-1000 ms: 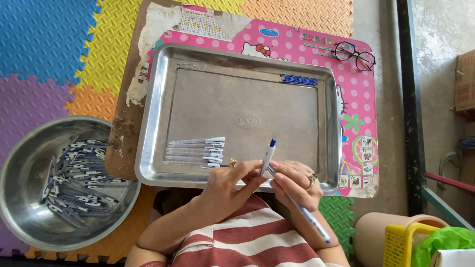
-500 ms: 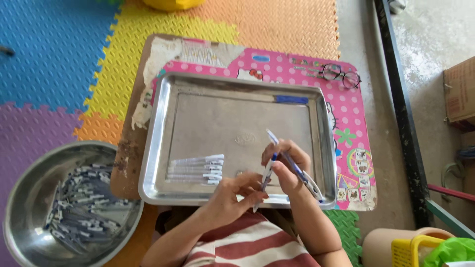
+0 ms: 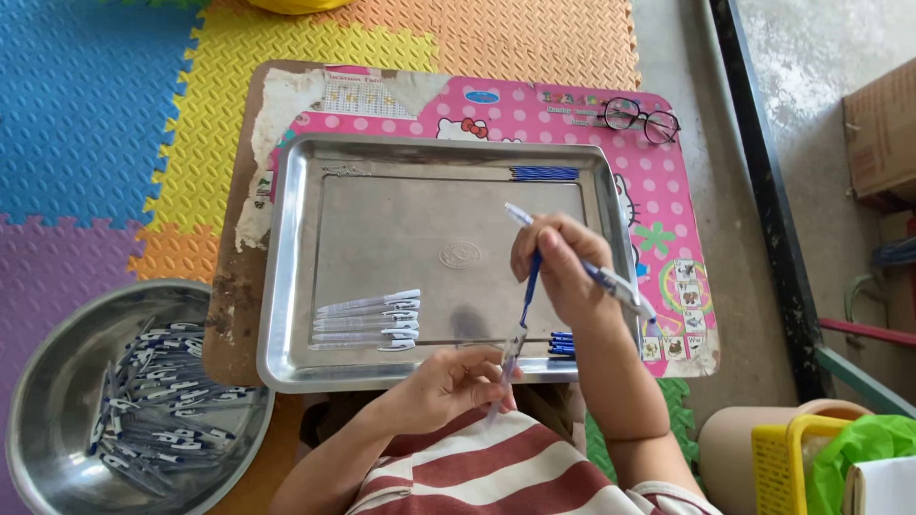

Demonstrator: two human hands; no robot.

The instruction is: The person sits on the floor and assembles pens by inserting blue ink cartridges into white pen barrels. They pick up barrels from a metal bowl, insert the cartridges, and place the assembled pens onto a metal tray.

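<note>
A steel tray (image 3: 296,267) lies on a pink board. My right hand (image 3: 558,262) is over the tray's right side, gripping a clear pen barrel (image 3: 620,286) that points right, plus a thin blue refill (image 3: 530,286) running down toward my left hand. My left hand (image 3: 448,381) sits at the tray's near edge, fingers pinched on a clear pen piece (image 3: 509,355) at the refill's lower end. Several finished white pens (image 3: 367,319) lie in a row on the tray. A bundle of blue refills (image 3: 544,173) rests at the tray's far edge; more blue pieces (image 3: 561,343) lie near its right corner.
A round metal bowl (image 3: 57,381) with several pen parts stands on the foam mat at lower left. Black-rimmed glasses (image 3: 641,119) lie on the pink board's (image 3: 668,191) far right corner. A yellow basket (image 3: 778,458) and green bag (image 3: 859,448) sit at lower right.
My right hand rose from the tray's near edge to over its right side, now drawing a blue refill out between both hands. The left hand stayed at the near edge.
</note>
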